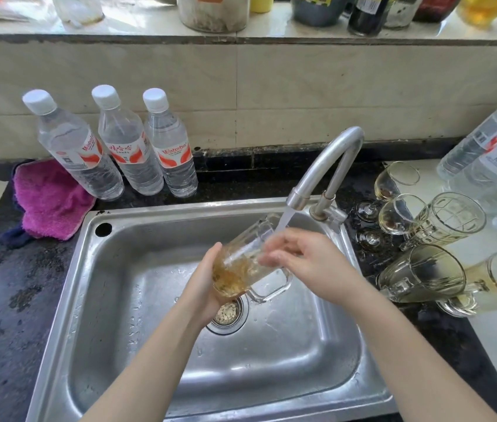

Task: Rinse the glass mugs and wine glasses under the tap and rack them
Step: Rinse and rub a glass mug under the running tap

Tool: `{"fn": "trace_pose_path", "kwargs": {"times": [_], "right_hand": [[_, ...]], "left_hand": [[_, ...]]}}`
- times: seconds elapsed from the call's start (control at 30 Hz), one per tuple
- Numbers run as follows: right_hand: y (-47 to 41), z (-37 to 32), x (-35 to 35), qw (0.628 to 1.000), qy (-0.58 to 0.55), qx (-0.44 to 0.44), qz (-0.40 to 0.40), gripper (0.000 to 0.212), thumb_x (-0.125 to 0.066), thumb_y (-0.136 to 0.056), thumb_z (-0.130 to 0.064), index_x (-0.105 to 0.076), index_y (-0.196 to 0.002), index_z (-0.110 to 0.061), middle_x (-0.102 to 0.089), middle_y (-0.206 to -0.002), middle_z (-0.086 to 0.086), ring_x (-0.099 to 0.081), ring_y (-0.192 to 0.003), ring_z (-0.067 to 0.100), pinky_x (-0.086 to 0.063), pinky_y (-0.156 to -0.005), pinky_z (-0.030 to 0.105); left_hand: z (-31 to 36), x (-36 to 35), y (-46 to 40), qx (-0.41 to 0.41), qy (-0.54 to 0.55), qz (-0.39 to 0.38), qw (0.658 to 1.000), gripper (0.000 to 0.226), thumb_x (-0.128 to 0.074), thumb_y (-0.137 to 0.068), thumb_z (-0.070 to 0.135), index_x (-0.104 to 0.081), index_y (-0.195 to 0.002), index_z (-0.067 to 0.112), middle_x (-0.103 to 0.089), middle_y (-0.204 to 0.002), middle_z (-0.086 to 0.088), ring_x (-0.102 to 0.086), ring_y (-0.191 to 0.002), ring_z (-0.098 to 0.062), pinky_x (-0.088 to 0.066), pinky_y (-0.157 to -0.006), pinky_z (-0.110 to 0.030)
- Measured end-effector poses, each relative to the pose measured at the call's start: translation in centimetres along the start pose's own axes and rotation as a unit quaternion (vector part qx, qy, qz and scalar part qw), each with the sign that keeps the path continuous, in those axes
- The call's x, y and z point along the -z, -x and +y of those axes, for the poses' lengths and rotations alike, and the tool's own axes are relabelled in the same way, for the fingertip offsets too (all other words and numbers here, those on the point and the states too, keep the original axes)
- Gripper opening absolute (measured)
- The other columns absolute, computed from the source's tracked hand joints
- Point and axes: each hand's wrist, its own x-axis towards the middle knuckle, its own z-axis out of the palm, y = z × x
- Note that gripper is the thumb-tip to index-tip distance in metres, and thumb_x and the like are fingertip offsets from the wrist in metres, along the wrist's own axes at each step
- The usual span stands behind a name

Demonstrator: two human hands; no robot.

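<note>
A glass mug (248, 257) with brownish liquid in its base is tilted over the steel sink (137, 300), its mouth under water running from the tap (328, 166). My left hand (207, 281) cups the mug's base from the left. My right hand (305, 257) lies against the mug's side, fingers loosely bent under the stream. On the counter to the right lie several more mugs (446, 222) and two wine glasses (393, 181), most on their sides, some with yellowish residue.
Three capped water bottles (131, 144) and a pink cloth (49, 199) sit left of the sink on the dark counter. A large clear water jug (494, 147) stands at far right. Bottles and jars line the upper ledge. The drain strainer (227, 312) lies below the mug.
</note>
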Motion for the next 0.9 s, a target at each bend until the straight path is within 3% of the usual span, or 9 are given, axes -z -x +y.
{"fn": "trace_pose_path", "kwargs": {"times": [0.1,0.23,0.33,0.43,0.57,0.63,0.7,0.77,0.9], "right_hand": [[0.0,-0.1,-1.5,0.994,-0.064,0.005,0.087,0.015,-0.057,-0.093,-0.017,-0.068,-0.104,-0.014,-0.073,-0.09,-0.007,-0.068,-0.085,0.003,-0.052,-0.085,0.024],[-0.1,0.6,0.9,0.981,0.133,0.019,-0.139,0.017,-0.052,-0.096,-0.021,-0.065,-0.105,-0.027,-0.068,-0.102,-0.017,-0.061,-0.102,0.001,-0.046,-0.097,0.029],[-0.4,-0.1,0.3,0.999,0.008,0.012,-0.028,0.019,-0.054,-0.094,-0.018,-0.066,-0.085,-0.03,-0.07,-0.083,-0.013,-0.066,-0.083,-0.002,-0.052,-0.088,0.029],[-0.1,-0.5,-1.4,0.997,-0.044,0.018,0.061,0.015,-0.05,-0.097,-0.022,-0.065,-0.099,-0.022,-0.07,-0.088,-0.011,-0.067,-0.083,0.0,-0.049,-0.083,0.018],[-0.1,0.3,0.9,0.967,0.208,0.022,-0.147,0.02,-0.05,-0.097,-0.021,-0.06,-0.114,-0.019,-0.066,-0.114,-0.007,-0.059,-0.105,0.006,-0.044,-0.091,0.019],[-0.5,0.4,1.0,0.977,0.192,0.008,-0.091,0.013,-0.054,-0.094,-0.021,-0.064,-0.103,-0.022,-0.071,-0.105,-0.008,-0.063,-0.101,0.007,-0.047,-0.094,0.028],[-0.7,-0.5,-0.5,0.999,0.028,0.004,0.018,0.011,-0.055,-0.094,-0.02,-0.065,-0.092,-0.024,-0.074,-0.091,-0.008,-0.068,-0.088,0.006,-0.052,-0.09,0.034],[-0.6,-0.4,-1.7,0.997,-0.042,0.024,0.061,0.014,-0.052,-0.096,-0.018,-0.065,-0.098,-0.021,-0.074,-0.091,-0.008,-0.068,-0.086,0.007,-0.052,-0.089,0.031],[-0.2,0.8,0.2,0.964,0.233,0.059,-0.114,0.022,-0.048,-0.098,-0.023,-0.059,-0.117,-0.021,-0.063,-0.115,-0.008,-0.051,-0.114,0.008,-0.038,-0.1,0.023]], "left_hand": [[0.0,-0.1,-0.4,-0.01,0.024,0.017,1.0,0.036,-0.038,-0.098,0.04,-0.063,-0.086,0.016,-0.07,-0.07,-0.002,-0.065,-0.063,-0.019,-0.046,-0.059,-0.027],[0.9,1.5,-1.0,0.067,0.007,0.012,0.998,0.036,-0.044,-0.092,0.042,-0.064,-0.099,0.012,-0.072,-0.093,-0.011,-0.068,-0.084,-0.03,-0.049,-0.084,-0.04],[0.0,0.6,-0.4,0.023,0.004,-0.009,1.0,0.036,-0.039,-0.097,0.042,-0.063,-0.091,0.016,-0.072,-0.079,-0.005,-0.067,-0.07,-0.021,-0.047,-0.072,-0.036],[0.1,-0.4,-0.3,-0.004,0.01,0.015,1.0,0.031,-0.041,-0.094,0.042,-0.061,-0.086,0.02,-0.067,-0.078,-0.003,-0.061,-0.061,-0.017,-0.042,-0.063,-0.033],[1.1,0.9,-1.0,0.068,-0.004,0.015,0.998,0.025,-0.047,-0.089,0.041,-0.061,-0.086,0.02,-0.064,-0.079,-0.003,-0.06,-0.065,-0.02,-0.046,-0.058,-0.028],[0.7,0.5,-0.7,0.043,-0.001,-0.003,0.999,0.03,-0.045,-0.092,0.042,-0.063,-0.088,0.019,-0.067,-0.076,-0.002,-0.06,-0.065,-0.017,-0.045,-0.059,-0.026],[-0.1,-0.2,-0.6,-0.011,0.024,-0.017,1.0,0.034,-0.041,-0.095,0.04,-0.065,-0.088,0.018,-0.068,-0.076,-0.002,-0.061,-0.064,-0.016,-0.045,-0.06,-0.028],[-0.2,-0.6,-0.7,-0.03,0.028,0.013,0.999,0.032,-0.04,-0.094,0.037,-0.064,-0.083,0.019,-0.066,-0.074,-0.001,-0.06,-0.061,-0.015,-0.044,-0.058,-0.028],[0.8,0.2,-0.7,0.02,0.004,0.028,0.999,0.022,-0.044,-0.088,0.03,-0.057,-0.074,0.02,-0.06,-0.07,-0.001,-0.054,-0.064,-0.018,-0.04,-0.063,-0.029]]}}
